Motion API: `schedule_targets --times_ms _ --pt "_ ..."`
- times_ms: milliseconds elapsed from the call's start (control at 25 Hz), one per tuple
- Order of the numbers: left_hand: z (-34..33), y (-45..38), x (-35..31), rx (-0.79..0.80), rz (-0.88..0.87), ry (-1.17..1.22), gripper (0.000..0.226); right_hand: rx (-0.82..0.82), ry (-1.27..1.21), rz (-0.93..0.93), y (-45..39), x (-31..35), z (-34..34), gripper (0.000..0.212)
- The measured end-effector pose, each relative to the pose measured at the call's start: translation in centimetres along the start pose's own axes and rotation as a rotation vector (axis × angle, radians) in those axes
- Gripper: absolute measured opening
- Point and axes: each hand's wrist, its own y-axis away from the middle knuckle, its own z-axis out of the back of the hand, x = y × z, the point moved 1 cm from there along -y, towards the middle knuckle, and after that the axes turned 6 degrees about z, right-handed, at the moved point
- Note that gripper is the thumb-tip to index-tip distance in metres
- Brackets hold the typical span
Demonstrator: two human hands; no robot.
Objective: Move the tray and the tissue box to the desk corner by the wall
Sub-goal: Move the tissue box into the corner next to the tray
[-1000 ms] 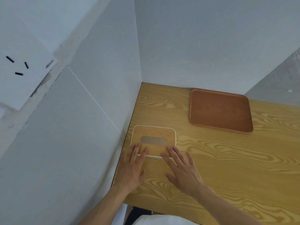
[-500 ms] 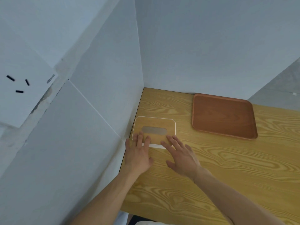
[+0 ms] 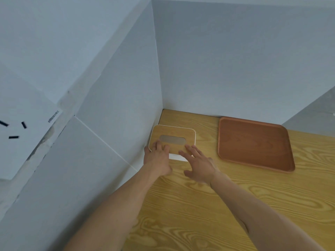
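Note:
The tissue box, white with a wood-look lid and a grey oval slot, sits against the left wall a little short of the desk corner. My left hand lies flat on the box's near left edge, fingers on the lid. My right hand rests with spread fingertips on the box's near right edge. Neither hand wraps around the box. The reddish-brown wooden tray lies flat on the desk to the right of the box, its far edge close to the back wall.
The wooden desk meets grey-white walls on its left and far sides, forming the corner. A white sheet with black marks hangs on the left wall. Grey floor shows beyond the desk at the far right.
Both hands have pushed the tissue box along the left wall toward the far corner. The tray has stayed where it was on the desk.

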Motion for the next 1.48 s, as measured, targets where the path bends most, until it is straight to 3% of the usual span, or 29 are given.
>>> schedule_targets --times_ms 1160,1480 --pt "6.1 -12.6 -0.9 -0.005 -0.029 -0.021 0.084 -0.049 -0.088 -0.079 -10.4 -6.3 5.7 0.080" --pt "6.5 -12.1 -0.2 0.026 -0.041 0.066 0.087 0.044 0.003 -0.094 -10.8 -5.8 7.0 0.085"
